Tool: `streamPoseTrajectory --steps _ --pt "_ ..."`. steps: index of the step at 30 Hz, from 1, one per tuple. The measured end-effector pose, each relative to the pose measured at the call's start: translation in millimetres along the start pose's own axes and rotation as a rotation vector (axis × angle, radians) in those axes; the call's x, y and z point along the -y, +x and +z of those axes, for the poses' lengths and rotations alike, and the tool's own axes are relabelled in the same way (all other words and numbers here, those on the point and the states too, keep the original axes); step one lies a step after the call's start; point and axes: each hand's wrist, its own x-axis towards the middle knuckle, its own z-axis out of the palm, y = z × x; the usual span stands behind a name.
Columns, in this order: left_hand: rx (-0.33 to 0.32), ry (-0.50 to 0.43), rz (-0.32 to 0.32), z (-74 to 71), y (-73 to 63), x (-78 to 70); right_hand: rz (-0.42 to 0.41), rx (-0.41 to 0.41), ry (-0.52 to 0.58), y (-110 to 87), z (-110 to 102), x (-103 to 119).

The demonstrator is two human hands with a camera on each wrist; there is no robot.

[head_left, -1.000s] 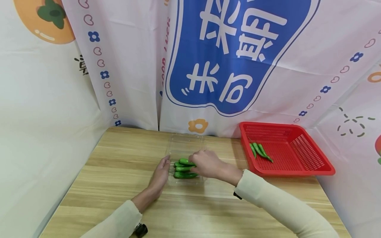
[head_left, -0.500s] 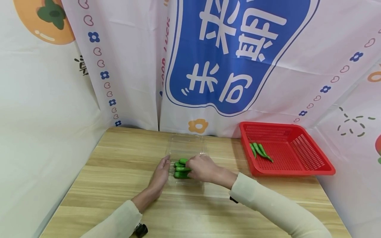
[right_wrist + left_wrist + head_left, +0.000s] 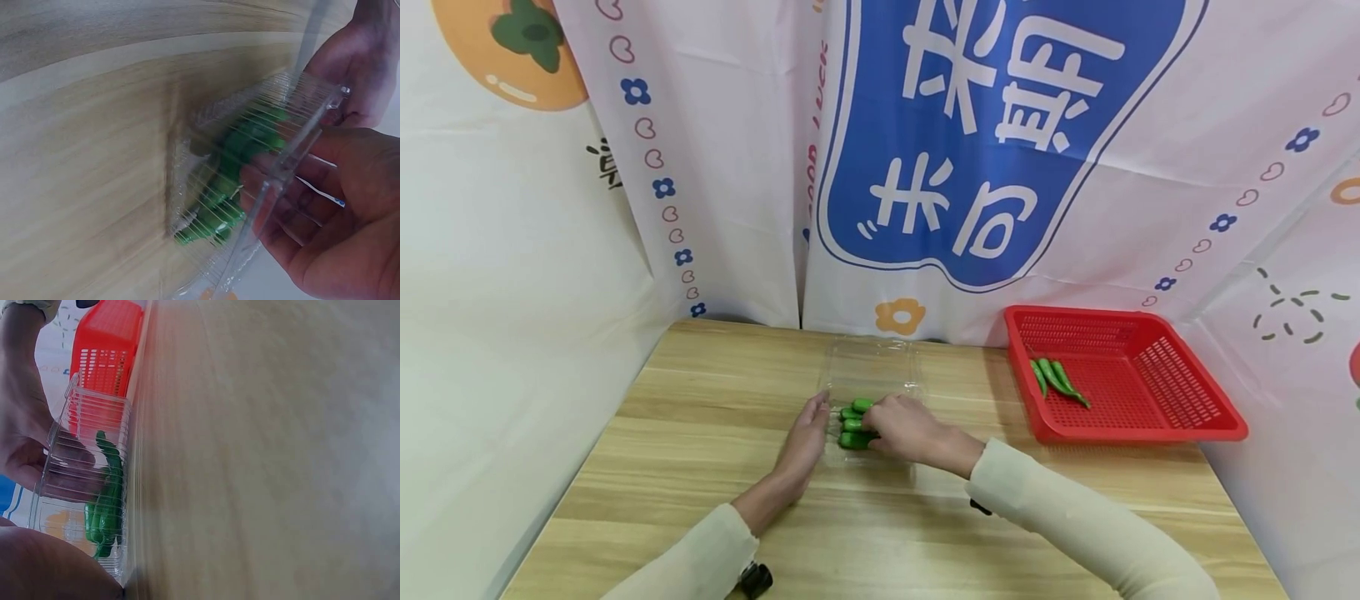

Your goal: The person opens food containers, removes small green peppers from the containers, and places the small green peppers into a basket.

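An opened clear plastic clamshell box point(image 3: 868, 459) lies on the table, its lid point(image 3: 872, 362) folded back towards the curtain. Several green chili peppers point(image 3: 854, 439) lie side by side in it. My left hand point(image 3: 802, 442) rests against the box's left end with its fingers extended. My right hand point(image 3: 904, 427) reaches into the box from the right, its thumb and bent fingers holding the peppers at their right part. Through the ribbed wall, the right wrist view shows the fingers point(image 3: 253, 187) against the peppers point(image 3: 219, 219); the fingertips are partly blurred.
A red perforated plastic basket point(image 3: 1138, 392) stands at the back right, with several green chili peppers point(image 3: 1054, 379) at its left side. A printed curtain point(image 3: 737, 208) hangs behind the wooden table point(image 3: 700, 400), and white cloth covers both sides.
My right hand has moved left over the peppers in the box, covering more of them. My left hand, the box and the basket stay in place.
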Motion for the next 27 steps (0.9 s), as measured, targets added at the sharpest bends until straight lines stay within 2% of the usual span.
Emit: streamPoseTrajectory --steps 15,27 --pt "-0.001 0.006 0.002 -0.4 -0.6 -1.0 0.006 -0.008 -0.064 6.6 8 3" --pt "-0.010 0.008 -0.011 0.2 0.2 -0.8 0.031 -0.003 -0.067 12.3 16 7"
